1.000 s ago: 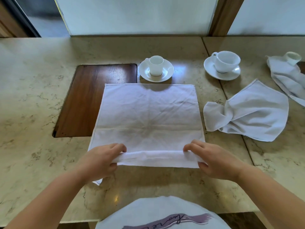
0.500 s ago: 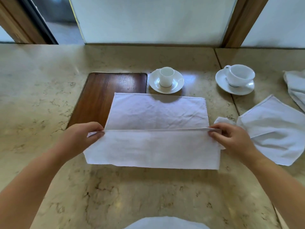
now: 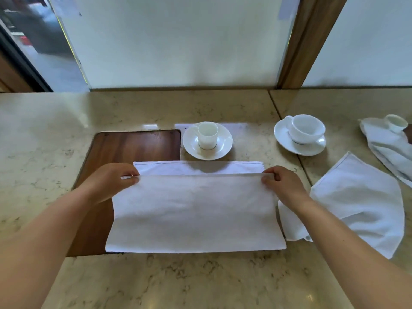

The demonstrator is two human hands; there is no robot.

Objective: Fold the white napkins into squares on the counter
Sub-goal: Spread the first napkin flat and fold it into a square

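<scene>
A white napkin [image 3: 196,210] lies on the marble counter [image 3: 178,282], its near half doubled over toward the far edge. A thin strip of the lower layer shows beyond the folded edge. My left hand [image 3: 111,181] pinches the folded edge's left corner. My right hand [image 3: 283,184] pinches its right corner. A second white napkin [image 3: 361,201] lies crumpled to the right, partly under my right forearm. A third napkin [image 3: 388,148] lies at the far right.
A dark wooden inset panel [image 3: 133,148] sits under the napkin's left side. A small cup on a saucer [image 3: 207,140] stands just beyond the napkin. A wider cup and saucer [image 3: 301,134] stands further right. Another small cup [image 3: 396,122] rests on the third napkin. Frosted panes back the counter.
Both hands have carried the napkin's near edge away from me, from the front to nearly the far edge, so the napkin is now almost folded in half.
</scene>
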